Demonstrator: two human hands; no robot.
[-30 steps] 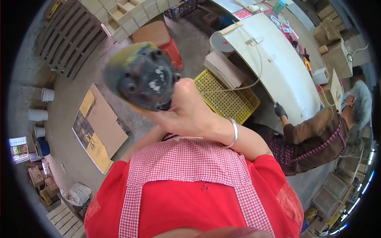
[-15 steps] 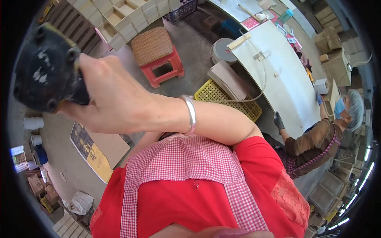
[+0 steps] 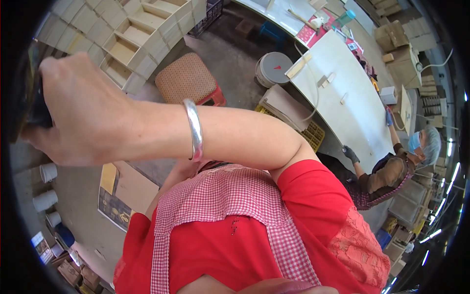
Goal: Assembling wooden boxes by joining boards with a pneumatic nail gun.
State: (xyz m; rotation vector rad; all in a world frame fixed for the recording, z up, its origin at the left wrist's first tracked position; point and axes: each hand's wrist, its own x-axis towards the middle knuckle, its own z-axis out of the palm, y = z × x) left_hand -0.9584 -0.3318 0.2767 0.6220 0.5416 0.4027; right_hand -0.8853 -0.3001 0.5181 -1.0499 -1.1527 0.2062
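My right arm reaches across my chest to the far left, a silver bangle (image 3: 195, 130) on its wrist. There my right hand (image 3: 90, 115) is closed round a black tool (image 3: 36, 107), mostly lost in the dark rim of the picture. The earlier picture shows its boxy black end with bolts at the corners; its exact kind is unclear. Part of my left forearm (image 3: 177, 177) shows below the right one, but my left hand is hidden behind the right arm. I wear a red checked apron (image 3: 230, 196).
Wooden compartment boxes (image 3: 129, 32) stand stacked at the upper left. A red stool (image 3: 188, 78) with a woven-look top, a lidded bucket (image 3: 274, 67) and a yellow crate (image 3: 313, 136) stand ahead. At the right, a gloved co-worker (image 3: 387, 179) works at a long white panel (image 3: 350, 98).
My right hand and the black tool have gone farther left, toward the picture's rim. The whole view has shifted, showing more of the wooden boxes. The grip is kept.
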